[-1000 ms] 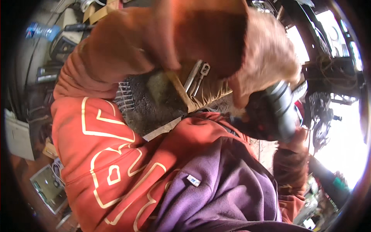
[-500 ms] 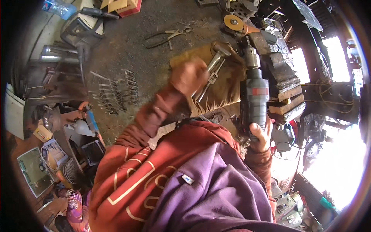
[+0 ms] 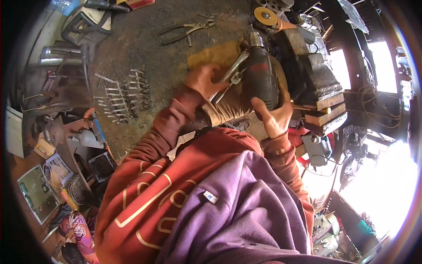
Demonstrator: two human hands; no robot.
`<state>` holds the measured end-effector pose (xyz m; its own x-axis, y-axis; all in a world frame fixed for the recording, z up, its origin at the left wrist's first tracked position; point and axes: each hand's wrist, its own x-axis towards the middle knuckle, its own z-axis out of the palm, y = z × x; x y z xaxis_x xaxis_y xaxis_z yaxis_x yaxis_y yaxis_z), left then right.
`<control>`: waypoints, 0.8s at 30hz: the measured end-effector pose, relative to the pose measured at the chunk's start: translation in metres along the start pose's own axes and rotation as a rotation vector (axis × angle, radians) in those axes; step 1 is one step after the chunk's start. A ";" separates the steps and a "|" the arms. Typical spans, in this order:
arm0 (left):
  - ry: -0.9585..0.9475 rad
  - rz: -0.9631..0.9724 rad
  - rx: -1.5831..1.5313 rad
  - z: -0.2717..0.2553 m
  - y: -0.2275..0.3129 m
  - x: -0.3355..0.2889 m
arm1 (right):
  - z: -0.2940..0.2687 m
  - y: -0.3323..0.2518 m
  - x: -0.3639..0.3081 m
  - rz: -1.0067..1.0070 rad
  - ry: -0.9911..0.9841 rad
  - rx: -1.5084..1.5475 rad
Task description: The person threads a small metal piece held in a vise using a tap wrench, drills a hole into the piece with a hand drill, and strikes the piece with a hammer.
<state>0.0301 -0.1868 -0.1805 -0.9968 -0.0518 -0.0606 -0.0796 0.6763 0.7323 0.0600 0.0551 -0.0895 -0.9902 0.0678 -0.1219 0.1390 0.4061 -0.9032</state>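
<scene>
In my right hand (image 3: pixel 277 119) is a black power drill (image 3: pixel 260 77), gripped near its rear end with the metal chuck pointing away from me. My left hand (image 3: pixel 204 81) is slightly blurred; its thumb and fingers are apart and I see nothing held in them. Just right of that hand lie a shiny metal bar tool (image 3: pixel 236 65) and a slim tap wrench (image 3: pixel 236 79) with a wider middle, both over brown cloth (image 3: pixel 231 108). The drill hides the bar tool's far end. Beyond the left hand, pliers (image 3: pixel 189 31) rest on the dark ground.
Several short metal pieces (image 3: pixel 116 99) lie in rows on the ground at left. An angle grinder (image 3: pixel 268 17) with a yellowish disc sits at the far right, beyond a heavy dark metal block (image 3: pixel 303 61) on wooden blocks (image 3: pixel 327 116). A welding-type machine (image 3: pixel 85 26) stands far left.
The drill has swung left and inward with my right hand, now over the cloth and beside the bar tool. My left hand has drawn slightly left, away from the bar tool, and its fingers have spread.
</scene>
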 end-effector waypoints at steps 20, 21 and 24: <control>0.188 -0.154 -0.246 -0.072 -0.063 0.082 | 0.020 -0.025 0.014 -0.130 -0.114 -0.232; 0.181 -0.162 -0.248 -0.074 -0.055 0.073 | 0.017 -0.033 0.011 -0.161 -0.087 -0.212; 0.014 -0.084 -0.749 -0.081 -0.013 0.051 | 0.004 -0.050 0.008 -0.330 -0.020 -0.262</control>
<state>-0.0197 -0.2578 -0.1381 -0.9868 -0.0937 -0.1318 -0.1314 -0.0110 0.9913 0.0456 0.0312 -0.0470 -0.9818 -0.1215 0.1460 -0.1899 0.6213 -0.7602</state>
